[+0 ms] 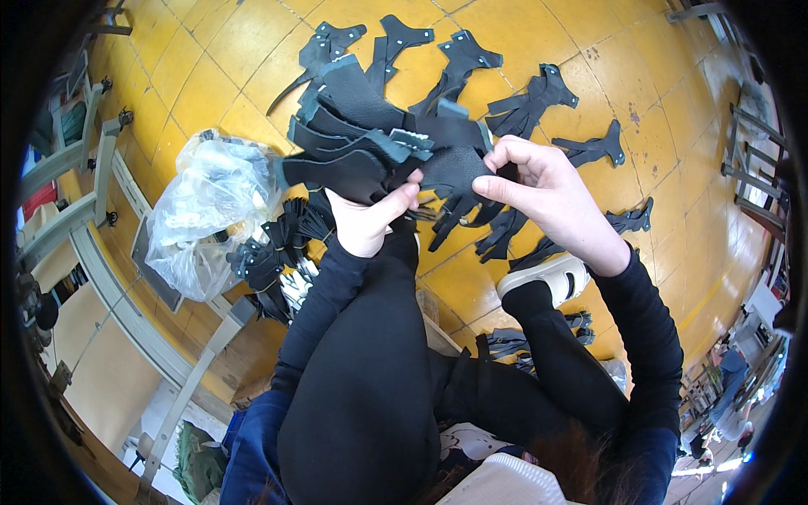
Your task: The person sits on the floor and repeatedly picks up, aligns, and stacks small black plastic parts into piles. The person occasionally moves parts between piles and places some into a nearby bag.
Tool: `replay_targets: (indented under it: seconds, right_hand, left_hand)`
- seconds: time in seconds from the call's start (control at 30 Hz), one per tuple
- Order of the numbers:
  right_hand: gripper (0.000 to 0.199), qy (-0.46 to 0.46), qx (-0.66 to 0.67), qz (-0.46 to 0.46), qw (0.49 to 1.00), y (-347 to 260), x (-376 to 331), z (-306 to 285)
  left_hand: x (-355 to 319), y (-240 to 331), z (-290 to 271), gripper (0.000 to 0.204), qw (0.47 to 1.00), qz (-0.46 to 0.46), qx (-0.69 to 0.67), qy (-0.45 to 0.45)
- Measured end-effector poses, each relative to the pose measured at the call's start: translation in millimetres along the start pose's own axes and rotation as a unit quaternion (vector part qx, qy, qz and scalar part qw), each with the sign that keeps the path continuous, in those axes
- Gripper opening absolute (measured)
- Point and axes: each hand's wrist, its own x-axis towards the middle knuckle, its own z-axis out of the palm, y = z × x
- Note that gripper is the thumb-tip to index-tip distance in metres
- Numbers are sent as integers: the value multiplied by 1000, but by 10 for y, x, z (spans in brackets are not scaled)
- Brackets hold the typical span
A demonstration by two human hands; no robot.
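Note:
My left hand (364, 225) is closed around a thick, fanned bunch of black leather pieces (341, 172), its thumb lying across the near side. These pieces have grainy faces and bluish-grey cut edges. Thumb and fingers of my right hand (551, 192) pinch the right edge of one black leather piece (450, 164) that joins the bunch at the centre. Strips hang below it between my hands. How many pieces are held cannot be counted, since they overlap.
On the yellow tiled floor (619, 50), several black leather cut-outs (539, 97) lie in an arc. A clear plastic bag (215, 202) stands at the left, beside tied bundles of dark strips (261, 261). A metal frame (109, 278) runs along the left. My white sandal (551, 282) rests at the right.

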Motion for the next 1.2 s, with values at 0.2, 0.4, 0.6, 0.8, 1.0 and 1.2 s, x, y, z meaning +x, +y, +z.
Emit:
replay_targets:
  seconds: [0.2,0.4,0.6,0.8,1.0,1.2]
  right_hand:
    - [15,77,-94,-114,986,-128,-43,11]
    - [14,151,-73,-82,982,-253,-87,-205]
    - [12,180,-149,-112,966,-225,-78,-333]
    - [13,191,-139,-89,967,-287,-87,-277]
    - [15,171,-223,-78,957,-220,-137,-215]
    - [14,209,-221,-62,951,-69,-1,-165]
  left_hand:
    - [111,-17,4,29,973,143,172,56]
    - [97,59,77,20,981,124,136,56]
    - [55,-15,-42,29,988,23,145,-48]
    - [82,66,0,30,964,21,212,-163]
    - [-25,-38,-126,50,916,-104,344,-179]
    - [-199,-263,-336,51,925,-85,355,-102]
